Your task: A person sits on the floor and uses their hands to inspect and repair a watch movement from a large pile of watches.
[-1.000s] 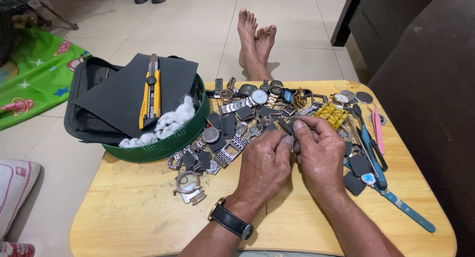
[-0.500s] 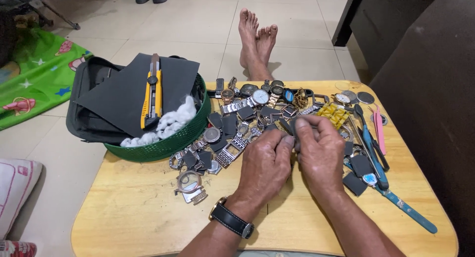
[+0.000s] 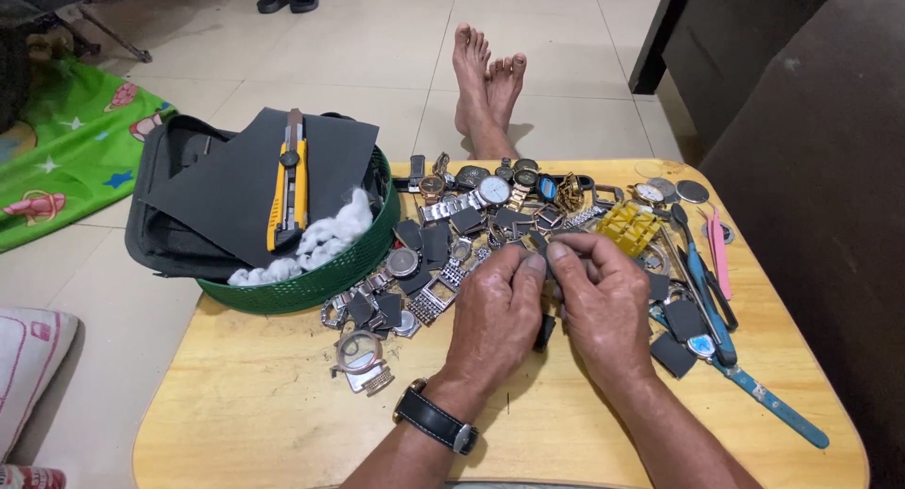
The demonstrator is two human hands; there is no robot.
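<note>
Together, both hands are pinching a small dark watch part (image 3: 545, 331) between them: left hand (image 3: 497, 310) gripping its near side, right hand (image 3: 603, 305) meeting it fingertip to fingertip.

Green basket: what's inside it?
In the green basket: a dark sheet with a yellow utility knife lying on it, and white cotton wadding at the rim. Whatever lies beneath the sheet is covered.

both hands, left hand (image 3: 497, 310) and right hand (image 3: 603, 305), pinch a small dark watch part (image 3: 545, 331) over the wooden table (image 3: 264, 404), amid a watch pile (image 3: 490, 216), beside a green basket (image 3: 320, 277) holding a yellow knife (image 3: 289, 183).
</note>
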